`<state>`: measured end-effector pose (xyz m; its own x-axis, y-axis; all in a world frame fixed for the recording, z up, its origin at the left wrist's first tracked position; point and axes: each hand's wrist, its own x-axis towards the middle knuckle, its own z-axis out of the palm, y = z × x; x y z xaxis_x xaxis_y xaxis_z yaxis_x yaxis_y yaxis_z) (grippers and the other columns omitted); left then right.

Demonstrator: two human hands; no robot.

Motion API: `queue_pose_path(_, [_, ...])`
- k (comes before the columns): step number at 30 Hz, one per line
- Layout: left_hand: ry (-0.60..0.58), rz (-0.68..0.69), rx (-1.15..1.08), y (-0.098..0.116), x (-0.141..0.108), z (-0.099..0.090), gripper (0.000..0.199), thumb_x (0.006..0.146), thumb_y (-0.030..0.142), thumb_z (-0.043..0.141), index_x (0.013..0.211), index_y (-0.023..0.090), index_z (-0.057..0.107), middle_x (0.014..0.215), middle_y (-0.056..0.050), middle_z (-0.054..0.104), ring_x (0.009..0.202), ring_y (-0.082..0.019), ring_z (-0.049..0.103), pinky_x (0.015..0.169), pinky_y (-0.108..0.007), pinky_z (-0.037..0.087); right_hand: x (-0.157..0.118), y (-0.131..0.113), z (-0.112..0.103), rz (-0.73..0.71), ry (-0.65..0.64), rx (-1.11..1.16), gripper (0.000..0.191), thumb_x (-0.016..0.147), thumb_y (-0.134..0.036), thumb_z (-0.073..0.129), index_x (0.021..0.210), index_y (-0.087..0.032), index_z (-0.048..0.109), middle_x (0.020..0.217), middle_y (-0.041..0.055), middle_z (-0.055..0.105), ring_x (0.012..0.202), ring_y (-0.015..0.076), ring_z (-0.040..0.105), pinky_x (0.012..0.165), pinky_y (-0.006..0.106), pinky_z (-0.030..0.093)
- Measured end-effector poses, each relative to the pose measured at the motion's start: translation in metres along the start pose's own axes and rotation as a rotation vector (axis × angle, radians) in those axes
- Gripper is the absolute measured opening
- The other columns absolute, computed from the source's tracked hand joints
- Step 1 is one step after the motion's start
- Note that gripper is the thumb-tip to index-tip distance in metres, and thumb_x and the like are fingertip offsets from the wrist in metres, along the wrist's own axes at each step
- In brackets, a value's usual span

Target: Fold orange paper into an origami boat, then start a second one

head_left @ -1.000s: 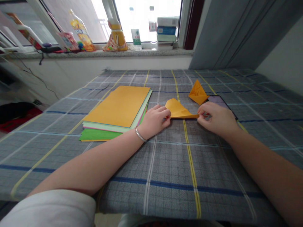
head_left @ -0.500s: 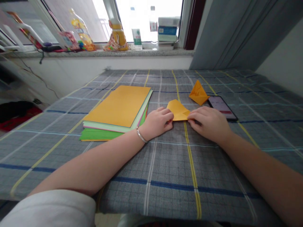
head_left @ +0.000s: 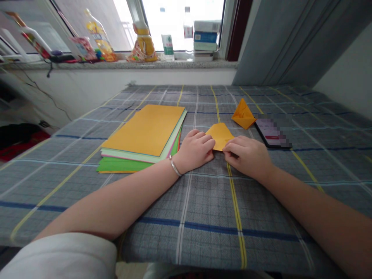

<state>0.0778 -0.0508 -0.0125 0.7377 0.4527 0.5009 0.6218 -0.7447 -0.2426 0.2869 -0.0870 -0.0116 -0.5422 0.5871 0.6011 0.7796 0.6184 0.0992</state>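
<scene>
A small folded piece of orange paper (head_left: 220,135) lies on the plaid tablecloth between my hands. My left hand (head_left: 198,149) has its fingers curled over the paper's left corner, with a silver bangle at the wrist. Closed at the paper's lower right edge, my right hand (head_left: 247,155) pinches it between thumb and fingers. Behind my right hand stands a folded orange paper shape (head_left: 243,114) with a pointed top. To the left rests a stack of coloured sheets (head_left: 148,130), orange on top, with green sheets jutting out below.
A phone (head_left: 270,133) lies right of the folded shape, its screen partly pixelated. The plaid tablecloth (head_left: 209,201) covers the table. Bottles, packets and stacked boxes (head_left: 205,37) stand on the windowsill (head_left: 174,66). A grey curtain (head_left: 279,42) hangs at the right.
My right hand has moved slightly left along the paper's lower edge. The small paper has turned a little, and its near edge sits slightly closer to me.
</scene>
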Motion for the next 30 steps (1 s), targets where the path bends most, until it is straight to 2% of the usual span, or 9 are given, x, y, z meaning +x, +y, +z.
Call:
queue_pose_path(6, [-0.066, -0.033, -0.008, -0.002, 0.000, -0.002, 0.009, 0.083, 0.025, 0.054, 0.080, 0.018, 0.058, 0.085, -0.003, 0.065, 0.080, -0.019, 0.056, 0.081, -0.036, 0.039, -0.002, 0.008, -0.003, 0.059, 0.008, 0.078, 0.012, 0.079, -0.015, 0.057, 0.070, -0.020, 0.065, 0.080, 0.0033, 0.072, 0.078, 0.0191, 0.065, 0.068, 0.030, 0.047])
queue_pose_path(18, [-0.133, -0.109, -0.040, -0.008, -0.005, -0.007, 0.009, 0.082, 0.026, 0.052, 0.084, 0.019, 0.058, 0.093, -0.005, 0.062, 0.085, -0.020, 0.057, 0.084, -0.036, 0.038, -0.005, 0.021, -0.012, 0.109, 0.014, 0.095, 0.009, 0.076, -0.016, 0.058, 0.070, -0.020, 0.062, 0.078, 0.0029, 0.070, 0.075, 0.0188, 0.066, 0.067, 0.030, 0.048])
queue_pose_path(23, [-0.118, -0.117, -0.019, -0.013, -0.008, -0.005, 0.007, 0.079, 0.023, 0.053, 0.082, 0.019, 0.058, 0.089, -0.005, 0.062, 0.082, -0.020, 0.058, 0.083, -0.037, 0.039, -0.006, 0.029, -0.014, 0.149, 0.022, 0.101, 0.008, 0.076, -0.017, 0.057, 0.070, -0.021, 0.062, 0.078, 0.0027, 0.070, 0.075, 0.0193, 0.066, 0.066, 0.030, 0.048])
queue_pose_path(27, [-0.121, -0.190, -0.033, -0.018, -0.009, -0.003, 0.005, 0.077, 0.020, 0.052, 0.079, 0.019, 0.057, 0.085, -0.005, 0.062, 0.080, -0.021, 0.059, 0.083, -0.037, 0.040, -0.007, 0.038, -0.017, 0.208, 0.013, 0.140, 0.009, 0.076, -0.018, 0.055, 0.071, -0.022, 0.061, 0.081, 0.0036, 0.071, 0.075, 0.0199, 0.066, 0.063, 0.031, 0.048])
queue_pose_path(30, [-0.073, -0.228, -0.089, -0.018, -0.010, -0.003, 0.009, 0.079, 0.023, 0.053, 0.085, 0.018, 0.058, 0.086, -0.004, 0.064, 0.082, -0.021, 0.059, 0.086, -0.037, 0.041, -0.007, 0.042, -0.018, 0.211, -0.007, 0.156, 0.009, 0.076, -0.018, 0.056, 0.071, -0.023, 0.062, 0.081, 0.0036, 0.071, 0.075, 0.0205, 0.066, 0.064, 0.032, 0.048])
